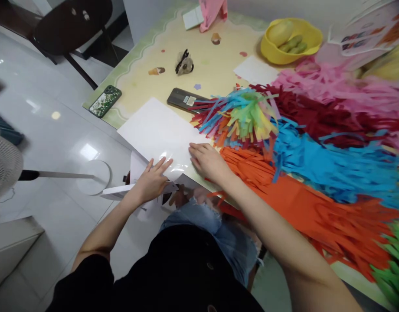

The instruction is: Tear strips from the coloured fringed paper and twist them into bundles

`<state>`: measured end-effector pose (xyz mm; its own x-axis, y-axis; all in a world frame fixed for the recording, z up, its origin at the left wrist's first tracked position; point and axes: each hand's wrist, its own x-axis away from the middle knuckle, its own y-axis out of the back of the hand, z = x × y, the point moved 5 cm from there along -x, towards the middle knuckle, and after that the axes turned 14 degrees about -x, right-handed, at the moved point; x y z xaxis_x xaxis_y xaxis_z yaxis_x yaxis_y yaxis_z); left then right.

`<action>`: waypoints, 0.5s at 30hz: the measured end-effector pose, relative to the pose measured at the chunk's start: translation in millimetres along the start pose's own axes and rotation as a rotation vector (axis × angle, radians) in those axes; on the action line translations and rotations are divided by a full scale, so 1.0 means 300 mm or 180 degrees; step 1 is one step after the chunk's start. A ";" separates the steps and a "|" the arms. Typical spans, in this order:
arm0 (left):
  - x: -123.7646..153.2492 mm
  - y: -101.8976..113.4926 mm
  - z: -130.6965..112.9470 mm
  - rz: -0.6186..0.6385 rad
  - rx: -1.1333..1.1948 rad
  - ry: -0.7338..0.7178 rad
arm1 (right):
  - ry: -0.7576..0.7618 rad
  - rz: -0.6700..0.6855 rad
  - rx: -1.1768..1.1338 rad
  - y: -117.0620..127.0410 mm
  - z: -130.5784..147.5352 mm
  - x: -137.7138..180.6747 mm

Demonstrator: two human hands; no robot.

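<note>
While left hand point(153, 181) and right hand point(208, 162) lie open (gripping nothing) on the white sheet point(157, 128), I would press evenly.

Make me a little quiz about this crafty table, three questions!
1. True or false: the left hand and the right hand both touch the large white paper sheet.
2. Which fringed paper lies nearest the right hand? A orange, B pink, C green.
3. What colour is the round plastic bowl?

Key: 1 true. 2 A, the orange fringed paper. 3 yellow.
</note>
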<state>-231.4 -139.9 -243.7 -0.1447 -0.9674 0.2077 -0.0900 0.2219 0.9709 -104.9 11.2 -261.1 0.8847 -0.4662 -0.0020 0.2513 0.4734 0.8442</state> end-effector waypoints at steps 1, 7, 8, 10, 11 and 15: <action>-0.002 0.001 -0.001 0.0022 -0.0015 -0.0001 | -0.0037 -0.0006 0.0016 -0.004 0.005 0.005; 0.005 0.003 0.006 0.0013 0.0005 -0.0046 | -0.0118 -0.0089 0.0080 -0.027 0.017 0.025; 0.014 0.003 0.017 -0.0044 0.0049 0.0000 | -0.0121 -0.0097 0.0082 -0.027 0.016 0.025; 0.036 0.003 0.047 -0.0167 0.0104 0.0187 | -0.0128 -0.0107 0.0097 -0.027 0.013 0.025; 0.048 0.001 0.063 -0.0213 0.0113 0.0291 | -0.0135 -0.0112 0.0111 -0.025 0.012 0.024; 0.079 -0.012 0.093 -0.0184 0.0155 0.0428 | -0.0141 -0.0109 0.0146 -0.021 0.018 0.026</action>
<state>-261.9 -160.1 -245.6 -0.0050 -0.9856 0.1687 -0.1426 0.1677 0.9755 -101.7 0.7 -263.7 0.8574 -0.5145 -0.0083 0.2619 0.4224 0.8677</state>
